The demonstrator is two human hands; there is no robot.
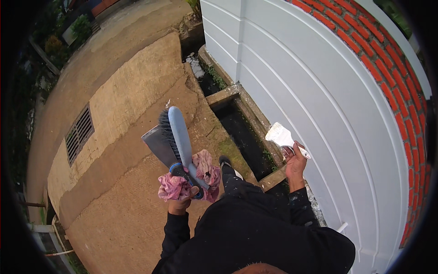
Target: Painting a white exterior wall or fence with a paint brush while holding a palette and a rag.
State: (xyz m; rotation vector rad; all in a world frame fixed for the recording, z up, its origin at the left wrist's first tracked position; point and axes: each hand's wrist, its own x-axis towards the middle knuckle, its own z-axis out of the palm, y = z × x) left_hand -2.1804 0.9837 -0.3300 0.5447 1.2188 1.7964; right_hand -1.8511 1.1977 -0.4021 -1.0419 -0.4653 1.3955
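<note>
My left hand [182,201] grips a bundle at the lower centre: a wide metal scraper [155,146] with a dark handle, a grey-blue hand brush [180,134] with dark bristles, and crumpled pink cloths [204,169] around the handles. My right hand [294,164], at the right, holds a paintbrush [279,137] with a white, paint-covered head and handle, out in front of the pale wall.
A pale grooved wall [324,128] with a red brick band [397,100] stands on my right. Along its foot runs an open drain [237,137] with concrete crossbars [221,96]. Brown pavement [114,182] with a metal grate [80,132] lies left. My shoe [224,160] is beside the drain.
</note>
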